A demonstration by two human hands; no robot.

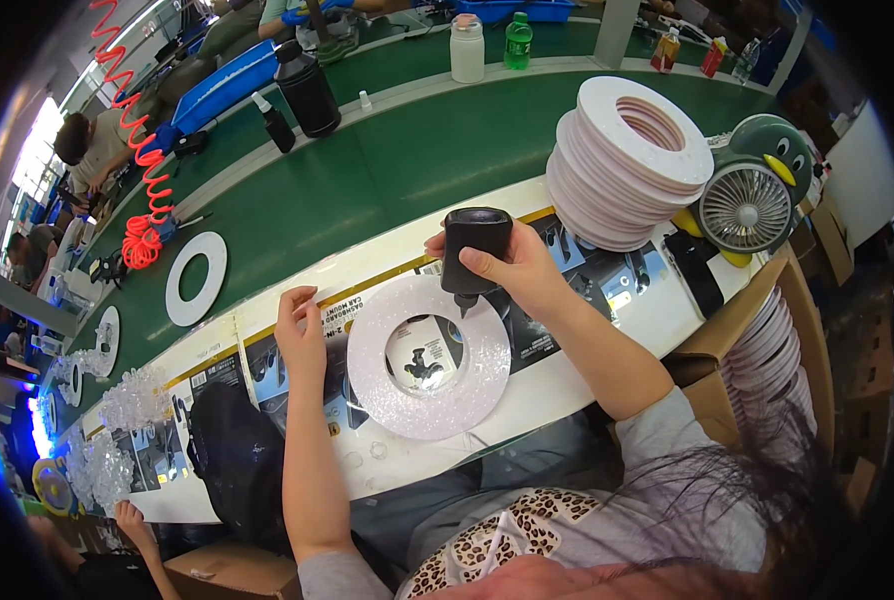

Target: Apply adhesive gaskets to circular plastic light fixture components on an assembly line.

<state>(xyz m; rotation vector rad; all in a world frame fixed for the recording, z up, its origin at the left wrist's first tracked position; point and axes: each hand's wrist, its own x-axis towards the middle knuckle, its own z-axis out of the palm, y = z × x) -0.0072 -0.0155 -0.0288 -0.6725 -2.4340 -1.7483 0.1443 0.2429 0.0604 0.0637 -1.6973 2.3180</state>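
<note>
Head view: I judge gluing underway, my right hand (512,268) gripping the black bottle (472,250), nozzle below my fingers on the glittery ring (429,358), left hand (300,325) flat beside it; next, steady tracing.

A factory assembly line, seen from one worker's seat.

The long green workbench (387,170) is the main sign: on it at the right stands a tall stack of white foam rings (627,165), above its left end hangs a red coiled air hose (137,150), and behind it other workers (92,150) sit in a row.
</note>
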